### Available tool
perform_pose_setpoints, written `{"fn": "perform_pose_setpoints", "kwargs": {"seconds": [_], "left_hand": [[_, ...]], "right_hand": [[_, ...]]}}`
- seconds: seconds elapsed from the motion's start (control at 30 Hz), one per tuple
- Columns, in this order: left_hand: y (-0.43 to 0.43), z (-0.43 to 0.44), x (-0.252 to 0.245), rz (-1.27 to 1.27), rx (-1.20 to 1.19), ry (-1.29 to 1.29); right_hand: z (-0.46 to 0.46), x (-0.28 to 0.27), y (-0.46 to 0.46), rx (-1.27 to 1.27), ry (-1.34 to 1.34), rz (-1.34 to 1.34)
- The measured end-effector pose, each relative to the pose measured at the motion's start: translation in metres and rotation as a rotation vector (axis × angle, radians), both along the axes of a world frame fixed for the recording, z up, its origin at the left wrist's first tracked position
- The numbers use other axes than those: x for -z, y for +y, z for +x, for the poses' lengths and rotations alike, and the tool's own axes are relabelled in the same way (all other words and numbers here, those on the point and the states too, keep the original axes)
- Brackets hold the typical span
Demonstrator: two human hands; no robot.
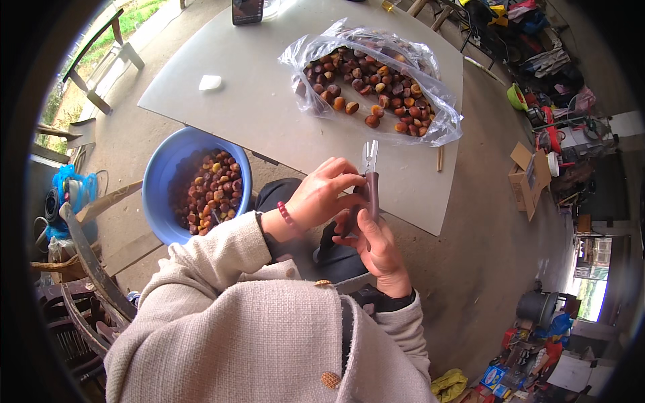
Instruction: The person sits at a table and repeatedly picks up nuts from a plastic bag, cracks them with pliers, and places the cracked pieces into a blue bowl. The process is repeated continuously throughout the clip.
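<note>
My right hand (380,249) is closed round the brown handles of a pair of pliers (371,158), whose metal jaws point away from me and stand slightly apart. The fingers of my left hand (330,189) touch the pliers near the top of the handles; whether they also pinch something small is hidden. Beyond the pliers, a clear plastic bag (448,118) lies on the grey table (237,85) with many chestnuts (372,121) in and before its mouth. A blue plastic basin (156,201), holding more chestnuts (214,189), is beside the table at left.
A phone (247,12) stands at the table's far edge, and a small white object (210,82) lies on the left part. Wooden sticks (440,158) lie beside the bag. A cardboard box (529,179) rests on the floor at right; wooden chair parts (93,272) are at left.
</note>
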State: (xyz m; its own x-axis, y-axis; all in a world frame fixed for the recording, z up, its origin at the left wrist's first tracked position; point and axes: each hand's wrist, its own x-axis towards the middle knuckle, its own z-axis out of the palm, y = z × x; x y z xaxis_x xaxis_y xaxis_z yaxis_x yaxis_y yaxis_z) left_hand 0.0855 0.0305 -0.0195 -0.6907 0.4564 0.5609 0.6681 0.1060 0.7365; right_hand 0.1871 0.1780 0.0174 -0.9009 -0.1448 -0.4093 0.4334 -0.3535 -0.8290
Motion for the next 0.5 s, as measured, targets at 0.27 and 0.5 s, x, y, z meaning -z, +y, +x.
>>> {"fn": "perform_pose_setpoints", "kwargs": {"seconds": [0.27, 0.5], "left_hand": [[-0.005, -0.001, 0.005, -0.002, -0.002, 0.004], [-0.007, -0.002, 0.0, 0.681, 0.535, -1.195]], "right_hand": [[-0.003, 0.007, -0.002, 0.016, 0.013, 0.043], [-0.01, 0.011, -0.006, -0.019, 0.35, 0.847]]}}
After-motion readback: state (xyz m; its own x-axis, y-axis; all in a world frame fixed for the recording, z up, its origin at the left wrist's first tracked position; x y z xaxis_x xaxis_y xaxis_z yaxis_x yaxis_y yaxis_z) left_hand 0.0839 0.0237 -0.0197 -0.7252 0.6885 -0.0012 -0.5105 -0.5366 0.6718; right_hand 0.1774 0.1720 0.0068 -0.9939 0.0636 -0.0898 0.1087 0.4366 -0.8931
